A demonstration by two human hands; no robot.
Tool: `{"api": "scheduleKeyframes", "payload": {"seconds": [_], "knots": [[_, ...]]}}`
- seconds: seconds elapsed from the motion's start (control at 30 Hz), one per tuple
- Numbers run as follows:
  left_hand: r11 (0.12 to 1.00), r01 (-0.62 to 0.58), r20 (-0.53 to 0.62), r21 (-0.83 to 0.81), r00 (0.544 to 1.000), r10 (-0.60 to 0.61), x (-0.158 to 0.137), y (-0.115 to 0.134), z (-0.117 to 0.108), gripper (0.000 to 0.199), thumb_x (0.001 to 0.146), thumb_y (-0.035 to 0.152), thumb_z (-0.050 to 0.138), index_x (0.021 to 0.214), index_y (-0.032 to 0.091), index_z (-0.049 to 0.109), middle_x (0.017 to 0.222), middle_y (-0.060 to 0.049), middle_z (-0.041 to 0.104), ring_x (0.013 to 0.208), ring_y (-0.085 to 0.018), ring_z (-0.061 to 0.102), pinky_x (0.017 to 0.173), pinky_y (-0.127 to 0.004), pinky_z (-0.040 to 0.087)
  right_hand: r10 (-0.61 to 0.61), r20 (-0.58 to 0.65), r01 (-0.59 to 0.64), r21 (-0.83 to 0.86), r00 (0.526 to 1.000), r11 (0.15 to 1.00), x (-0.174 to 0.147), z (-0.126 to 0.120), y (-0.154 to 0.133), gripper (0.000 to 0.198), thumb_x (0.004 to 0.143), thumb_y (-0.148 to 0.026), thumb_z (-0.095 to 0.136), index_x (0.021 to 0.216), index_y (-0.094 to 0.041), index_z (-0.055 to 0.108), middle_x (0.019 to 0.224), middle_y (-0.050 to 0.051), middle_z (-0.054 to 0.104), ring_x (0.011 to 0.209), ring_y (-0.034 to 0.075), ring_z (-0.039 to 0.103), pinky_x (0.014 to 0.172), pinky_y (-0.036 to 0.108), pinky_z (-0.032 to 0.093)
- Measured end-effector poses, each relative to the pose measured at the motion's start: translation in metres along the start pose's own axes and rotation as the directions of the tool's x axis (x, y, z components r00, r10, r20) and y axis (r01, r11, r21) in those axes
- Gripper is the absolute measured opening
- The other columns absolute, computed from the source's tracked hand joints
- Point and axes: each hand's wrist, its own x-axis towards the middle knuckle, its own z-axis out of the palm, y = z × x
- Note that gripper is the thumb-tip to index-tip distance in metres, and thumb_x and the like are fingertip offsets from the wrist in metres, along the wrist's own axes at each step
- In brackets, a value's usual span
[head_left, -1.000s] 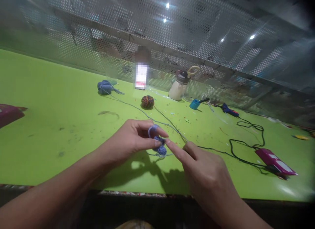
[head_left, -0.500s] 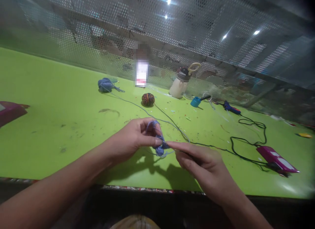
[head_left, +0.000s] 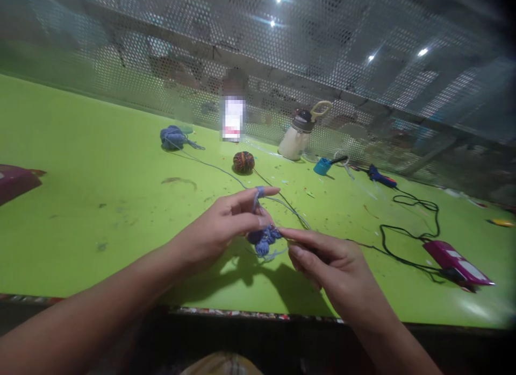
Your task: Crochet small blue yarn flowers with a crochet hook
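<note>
Crochet stitch in progress: the left hand [head_left: 220,230] is pinching a small blue crochet piece [head_left: 264,239] between thumb and fingers, grip clenched on it, with the blue yarn strand [head_left: 226,172] looping over the raised index finger for tension. The right hand [head_left: 336,264] is meeting the piece from 3 o'clock, fingers pressed together as if pinching a thin dark hook; the hook itself is too small to make out, so I cannot tell exactly what this grip is grasping. The piece is hanging just above the green counter [head_left: 80,165], near its front edge, between both hands. The strand is running off toward 11 o'clock to the blue yarn ball [head_left: 172,138]; a multicolour yarn ball [head_left: 243,162] is sitting at 12 o'clock, a bottle [head_left: 298,137] behind it, a pink device [head_left: 457,263] with black cable [head_left: 407,232] at 3 o'clock. Judging the next move: it needs steady yarn tension from the left index and a fine tip pass through the loop.
</note>
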Motion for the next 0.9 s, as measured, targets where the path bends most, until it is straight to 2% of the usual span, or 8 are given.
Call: {"api": "scheduleKeyframes", "payload": {"seconds": [0.1,0.23,0.37,0.57,0.63,0.73,0.83,0.9], "knots": [[1.0,0.017,-0.028,0.007,0.999,-0.017,0.001,0.0,0.001,0.046,0.086,0.026,0.066,0.13,0.019,0.057,0.087,-0.002,0.065,0.083,-0.016,0.06,0.077,-0.031,0.046,-0.004,-0.001,0.004,-0.01,1.0,1.0,0.001,0.001,0.0,0.027,0.084,-0.02,0.065,0.103,-0.032,0.078,0.059,-0.003,0.058,0.05,0.009,0.04,0.043,0.019,0.031],[0.996,0.021,-0.007,0.091,1.0,-0.021,0.004,-0.003,0.0,0.07,0.073,0.018,0.078,0.136,0.017,0.05,0.078,0.002,0.064,0.071,-0.013,0.059,0.069,-0.028,0.047,-0.028,0.007,0.028,-0.045,1.0,0.999,0.001,0.002,-0.002,0.027,0.082,-0.018,0.065,0.102,-0.031,0.079,0.061,-0.002,0.059,0.053,0.009,0.043,0.046,0.02,0.033],[0.989,-0.016,-0.013,0.144,1.0,0.018,0.005,-0.005,0.0,0.079,0.071,0.016,0.077,0.143,0.016,0.043,0.075,0.001,0.063,0.066,-0.013,0.058,0.068,-0.03,0.048,0.003,0.02,-0.002,-0.039,1.0,0.999,0.002,0.002,-0.002,0.027,0.082,-0.019,0.064,0.103,-0.026,0.079,0.059,-0.002,0.055,0.051,0.009,0.039,0.044,0.019,0.03],[0.949,-0.042,-0.038,0.313,0.998,0.057,0.004,-0.004,0.003,0.085,0.076,0.013,0.069,0.151,0.022,0.029,0.073,0.003,0.06,0.065,-0.014,0.055,0.066,-0.029,0.047,0.127,0.003,-0.126,0.122,0.992,0.984,0.007,0.01,0.004,0.023,0.078,-0.022,0.069,0.098,-0.021,0.08,0.054,-0.004,0.051,0.046,0.006,0.034,0.041,0.018,0.024],[0.881,-0.039,-0.068,0.472,0.994,0.081,0.004,-0.006,0.004,0.084,0.079,0.012,0.065,0.152,0.027,0.026,0.073,0.003,0.059,0.066,-0.015,0.055,0.068,-0.03,0.046,0.204,0.002,-0.2,0.206,0.979,0.958,0.009,0.014,0.007,0.021,0.076,-0.022,0.072,0.095,-0.019,0.08,0.052,-0.004,0.051,0.043,0.005,0.035,0.04,0.018,0.024],[0.698,-0.062,-0.092,0.713,0.979,0.181,0.002,-0.014,0.006,0.079,0.082,0.008,0.057,0.151,0.035,0.028,0.074,0.003,0.059,0.068,-0.016,0.056,0.069,-0.031,0.044,0.305,-0.013,-0.281,0.351,0.952,0.893,0.013,0.023,0.012,0.02,0.072,-0.023,0.077,0.089,-0.015,0.08,0.049,-0.004,0.054,0.039,0.005,0.037,0.039,0.018,0.025],[0.506,-0.162,-0.044,0.847,0.928,0.371,0.0,-0.025,0.008,0.073,0.085,0.005,0.05,0.148,0.037,0.034,0.081,0.001,0.061,0.072,-0.017,0.055,0.071,-0.032,0.043,0.326,-0.04,-0.274,0.449,0.944,0.85,0.016,0.033,0.016,0.022,0.071,-0.025,0.079,0.09,-0.014,0.077,0.051,-0.003,0.058,0.037,0.004,0.039,0.039,0.018,0.026],[0.456,-0.203,-0.035,0.867,0.886,0.462,0.0,-0.029,0.009,0.068,0.086,0.005,0.049,0.146,0.036,0.04,0.085,-0.001,0.062,0.075,-0.017,0.055,0.074,-0.034,0.043,0.32,-0.057,-0.25,0.503,0.946,0.828,0.017,0.04,0.018,0.023,0.072,-0.027,0.079,0.091,-0.015,0.074,0.053,-0.004,0.059,0.037,0.004,0.04,0.04,0.017,0.028]]}}
